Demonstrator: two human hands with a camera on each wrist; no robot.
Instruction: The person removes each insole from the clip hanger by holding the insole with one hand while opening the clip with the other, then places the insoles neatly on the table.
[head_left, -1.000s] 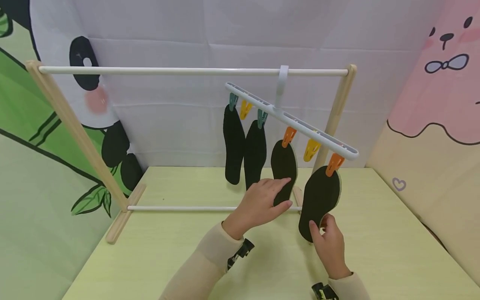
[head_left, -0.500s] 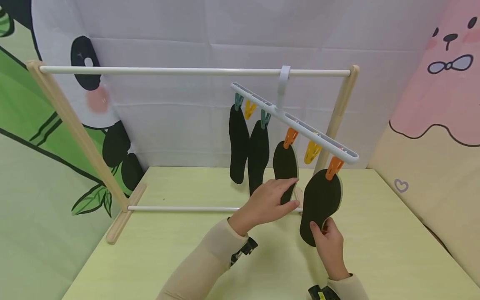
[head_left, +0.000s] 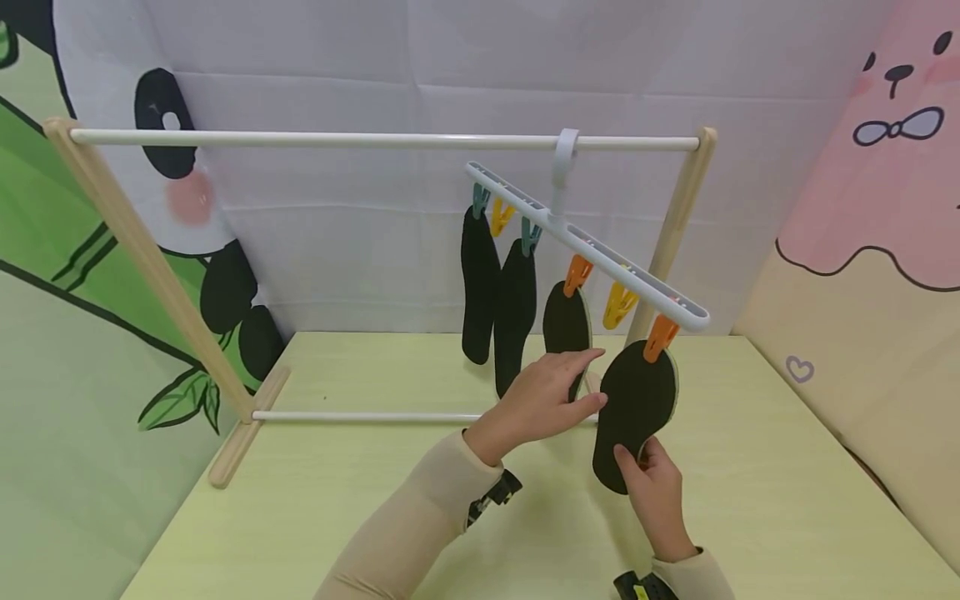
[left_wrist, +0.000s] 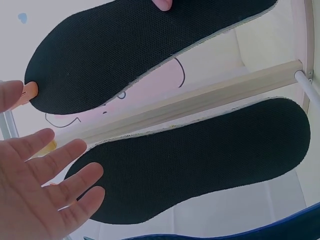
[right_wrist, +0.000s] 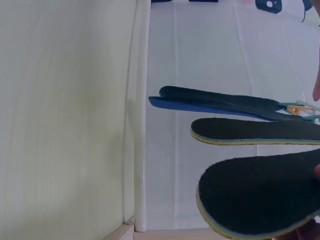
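Several black insoles hang from a white clip hanger [head_left: 600, 253]. My right hand [head_left: 656, 500] pinches the lower edge of the nearest insole [head_left: 633, 408], thumb on its dark face. An orange clip [head_left: 662, 337] holds that insole's top. Beside it, my left hand [head_left: 543, 400] has its fingers extended; in the left wrist view the fingers are spread, overlapping the second insole [left_wrist: 200, 160], and I cannot tell whether they touch. Another orange clip [head_left: 577, 275] bears this second insole. Farther back, two insoles [head_left: 481, 287] hang from green clips [head_left: 531, 236].
The hanger hooks over the upper white rod [head_left: 322, 140] of a wooden-ended rack [head_left: 150, 267]. A lower rod [head_left: 367, 417] runs near the pale green table [head_left: 360, 517]. Yellow clips [head_left: 621, 305] on the hanger hold nothing. A printed cloth backdrop [head_left: 337, 250] stands behind.
My left hand has moved rightward, toward the nearest insole. The hanger has turned slightly, its far end shifting right. My right hand keeps its pinch, and that insole sits slightly lower.
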